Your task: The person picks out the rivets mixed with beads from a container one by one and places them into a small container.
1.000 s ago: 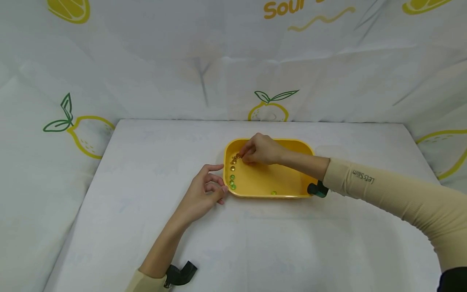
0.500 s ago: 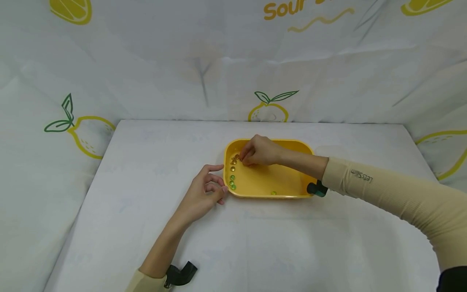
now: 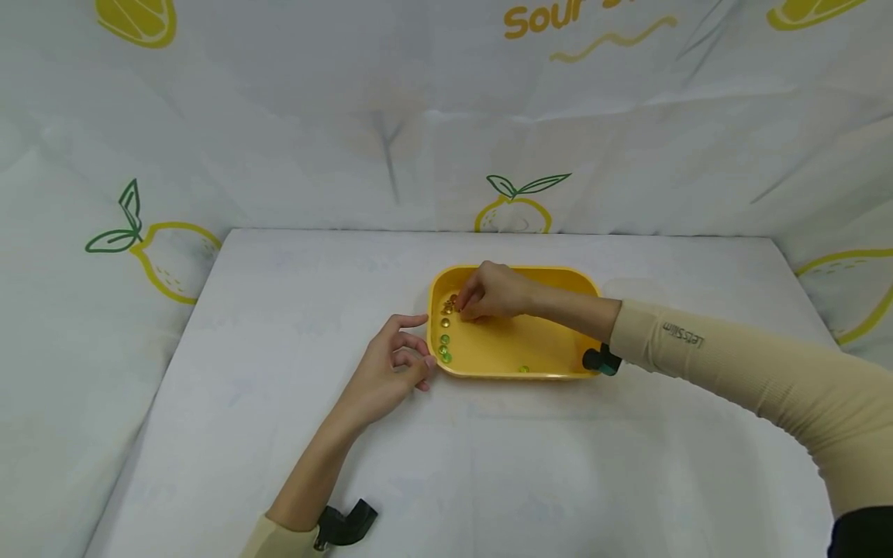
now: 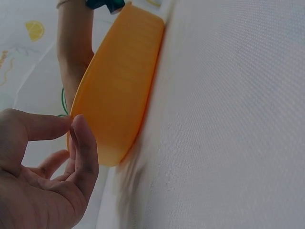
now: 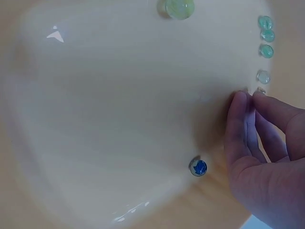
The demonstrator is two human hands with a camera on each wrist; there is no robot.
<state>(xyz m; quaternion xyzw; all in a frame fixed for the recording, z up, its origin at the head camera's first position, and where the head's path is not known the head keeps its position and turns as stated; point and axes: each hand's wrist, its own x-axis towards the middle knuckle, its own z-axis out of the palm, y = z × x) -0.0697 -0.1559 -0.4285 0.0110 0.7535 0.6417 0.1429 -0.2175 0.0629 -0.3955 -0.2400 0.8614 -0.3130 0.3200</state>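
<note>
A shallow yellow tray (image 3: 533, 337) with rounded corners holds small glass marbles. Several form a line by its left wall, green marbles (image 3: 445, 349) nearer the front and amber-looking marbles (image 3: 445, 322) farther back. My right hand (image 3: 498, 291) reaches inside; its thumb and fingertips pinch a small marble (image 5: 245, 89), mostly covered by them, beside the line. Outside the left end, my left hand (image 3: 387, 372) has its index finger and thumb spread against the tray. The left wrist view shows those fingertips right at the rim (image 4: 78, 93).
One green marble (image 3: 524, 369) lies by the tray's front wall. A blue-centred marble (image 5: 198, 167) appears in the right wrist view, hidden from the head view. The tray stands on a white-covered table (image 3: 293, 310), with a lemon-print cloth (image 3: 314, 139) behind.
My right hand has shifted slightly toward the tray's front and left, fingers staying pinched near the line of marbles. My left hand and the tray keep their places.
</note>
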